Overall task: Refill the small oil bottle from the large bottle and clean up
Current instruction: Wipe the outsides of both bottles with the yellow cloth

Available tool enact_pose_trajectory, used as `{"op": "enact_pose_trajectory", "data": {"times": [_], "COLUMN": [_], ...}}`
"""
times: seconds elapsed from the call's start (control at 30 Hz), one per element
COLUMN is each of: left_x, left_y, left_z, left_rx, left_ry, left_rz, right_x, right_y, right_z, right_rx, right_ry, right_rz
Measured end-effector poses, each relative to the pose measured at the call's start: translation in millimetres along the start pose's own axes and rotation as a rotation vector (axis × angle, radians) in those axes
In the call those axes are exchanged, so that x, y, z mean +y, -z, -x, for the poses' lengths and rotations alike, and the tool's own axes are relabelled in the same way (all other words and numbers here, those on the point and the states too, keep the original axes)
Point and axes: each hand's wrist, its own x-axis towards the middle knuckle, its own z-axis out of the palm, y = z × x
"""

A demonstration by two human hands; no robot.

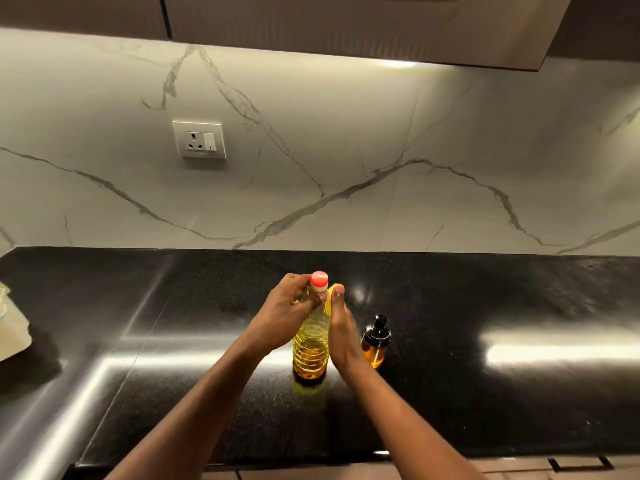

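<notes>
The large clear plastic oil bottle (310,348) stands upright on the black counter (450,306), with yellow oil in it and a red cap (319,280) on top. My left hand (282,318) grips its neck and shoulder from the left. My right hand (341,332) presses against its right side, thumb up near the neck. The small glass oil bottle (374,342) with a black lid stands just right of my right hand, apart from it, holding amber oil.
A pale cloth or bag (12,327) lies at the counter's left edge. A wall socket (200,139) sits on the marble backsplash. The counter's front edge (398,455) runs below my forearms, with drawers under it.
</notes>
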Motion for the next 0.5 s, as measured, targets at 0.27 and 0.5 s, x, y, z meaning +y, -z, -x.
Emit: {"op": "enact_pose_trajectory", "data": {"times": [0.27,0.5], "left_x": [-0.7,-1.8], "left_y": [2.8,-1.4], "left_z": [0.2,-2.2], "left_rx": [0.016,0.099], "left_ry": [0.003,-0.020], "left_rz": [0.064,-0.070], "right_x": [10.4,15.8], "right_y": [-5.9,-2.5], "right_z": [23.1,13.2], "right_rx": [0.060,0.044], "right_ry": [0.200,0.046], "right_rz": [0.124,0.026]}}
